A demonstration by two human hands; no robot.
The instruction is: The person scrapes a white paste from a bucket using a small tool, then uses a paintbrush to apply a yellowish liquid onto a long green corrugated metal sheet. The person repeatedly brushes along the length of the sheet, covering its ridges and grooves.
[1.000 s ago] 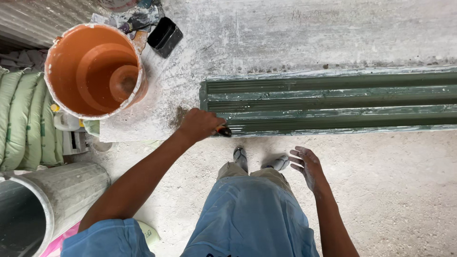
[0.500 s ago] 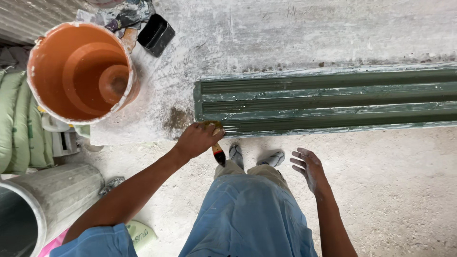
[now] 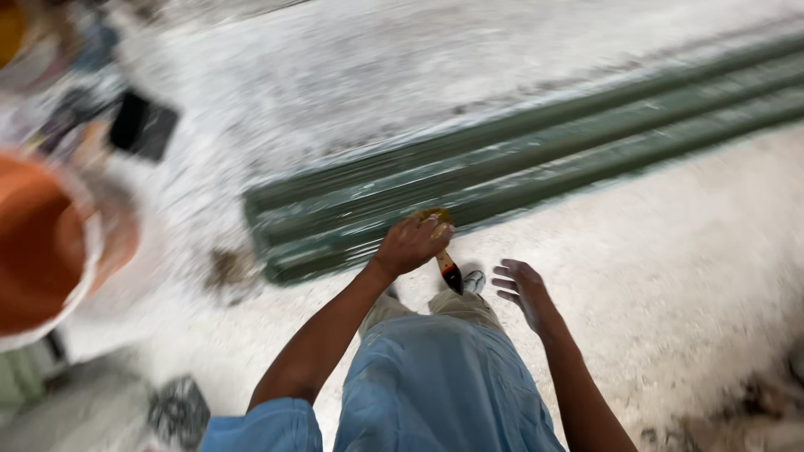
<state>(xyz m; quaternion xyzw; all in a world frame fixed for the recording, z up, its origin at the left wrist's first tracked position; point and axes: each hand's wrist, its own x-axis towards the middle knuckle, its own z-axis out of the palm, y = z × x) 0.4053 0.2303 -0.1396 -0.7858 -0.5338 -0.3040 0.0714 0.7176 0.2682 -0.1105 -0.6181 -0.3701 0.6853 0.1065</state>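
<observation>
Left hand [image 3: 412, 243] grips paintbrush [image 3: 445, 261]; right hand [image 3: 523, 289] spread, empty. Green ribbed panel [image 3: 519, 163] just ahead appears largely coated.

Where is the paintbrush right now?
In the head view, the paintbrush is in the left hand, near centre frame, just in front of the green ribbed panel, bristles pointing toward the person's shoe.

Two hands, one paintbrush [image 3: 444, 261], one orange bucket [image 3: 42, 251] — and one long green ribbed panel [image 3: 519, 180].
</observation>
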